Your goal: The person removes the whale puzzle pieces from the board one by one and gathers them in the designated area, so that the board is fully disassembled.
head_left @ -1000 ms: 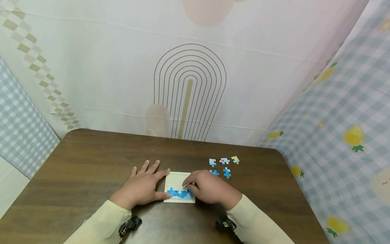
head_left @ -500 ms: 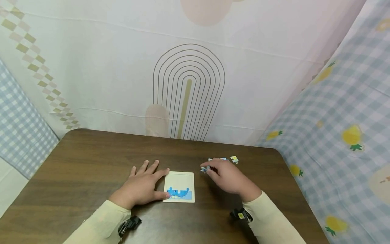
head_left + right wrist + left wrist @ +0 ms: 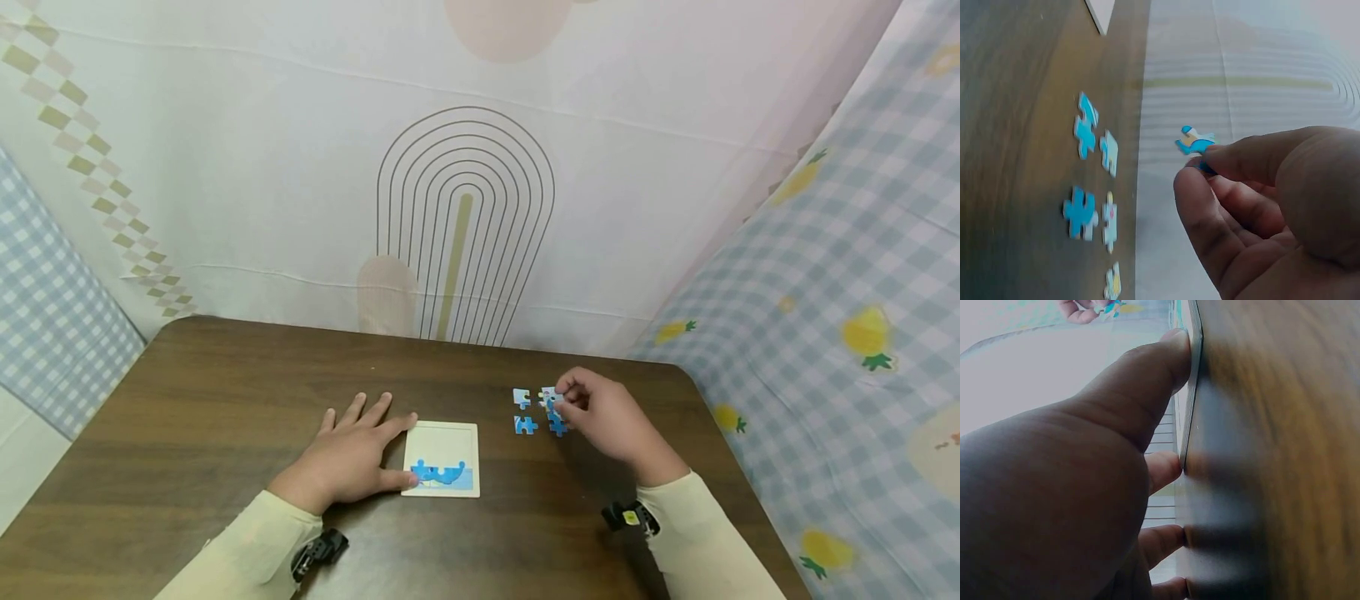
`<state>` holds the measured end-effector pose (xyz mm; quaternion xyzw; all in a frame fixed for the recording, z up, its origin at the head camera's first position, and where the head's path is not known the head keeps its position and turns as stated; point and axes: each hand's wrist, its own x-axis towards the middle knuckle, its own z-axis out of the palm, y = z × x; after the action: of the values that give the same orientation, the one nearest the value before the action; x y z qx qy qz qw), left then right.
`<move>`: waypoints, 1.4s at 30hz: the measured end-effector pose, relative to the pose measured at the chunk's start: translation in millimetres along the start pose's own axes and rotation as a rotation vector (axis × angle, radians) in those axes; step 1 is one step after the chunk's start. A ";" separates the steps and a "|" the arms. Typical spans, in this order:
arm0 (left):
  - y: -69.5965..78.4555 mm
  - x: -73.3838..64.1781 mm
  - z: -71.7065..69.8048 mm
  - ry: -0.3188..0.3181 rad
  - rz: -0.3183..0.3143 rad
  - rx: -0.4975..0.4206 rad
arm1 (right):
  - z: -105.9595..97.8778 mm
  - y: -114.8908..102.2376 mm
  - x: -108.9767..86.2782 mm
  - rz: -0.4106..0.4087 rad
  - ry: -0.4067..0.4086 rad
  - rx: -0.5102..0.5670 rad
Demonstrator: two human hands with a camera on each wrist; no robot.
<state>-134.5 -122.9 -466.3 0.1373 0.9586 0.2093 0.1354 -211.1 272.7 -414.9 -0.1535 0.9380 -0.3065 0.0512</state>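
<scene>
My right hand (image 3: 611, 412) pinches a small jigsaw piece (image 3: 1196, 145), blue with a pale yellow part, between thumb and forefinger. It is held up over the loose pieces on the right of the brown table. My left hand (image 3: 341, 462) lies with fingers spread on the table. Its thumb presses the lower left of a square cream puzzle tray (image 3: 442, 442), and the forefinger touches the upper left corner. Joined blue pieces (image 3: 453, 477) fill the bottom strip of the tray; bare board shows above them.
Several loose jigsaw pieces lie right of the tray, among them a pale blue one (image 3: 521, 397), a blue one (image 3: 525, 426) and a yellowish one (image 3: 1113, 282). A patterned white cloth (image 3: 300, 208) hangs behind the table (image 3: 247, 375); checked cloth (image 3: 825, 375) hangs at the right.
My right hand has gone from the tray to the loose pieces, then further right, still pinching a piece. The tray is uncovered on its right side. My left hand has stayed put.
</scene>
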 end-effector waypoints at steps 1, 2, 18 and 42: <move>-0.1 0.0 0.0 0.000 0.000 0.000 | -2.7 2.9 0.1 0.015 0.001 0.022; -0.3 0.1 0.0 -0.001 0.000 0.001 | -5.4 5.8 0.3 0.033 0.001 0.048; -2.0 0.7 2.0 0.002 0.001 0.007 | -18.7 58.3 1.8 0.222 -0.009 0.121; -1.8 1.0 1.2 -0.003 -0.003 0.005 | -9.1 89.0 7.5 0.356 -0.069 0.140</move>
<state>-135.4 -123.7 -468.3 0.1368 0.9591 0.2067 0.1368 -242.7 343.5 -460.2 0.0084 0.9245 -0.3515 0.1471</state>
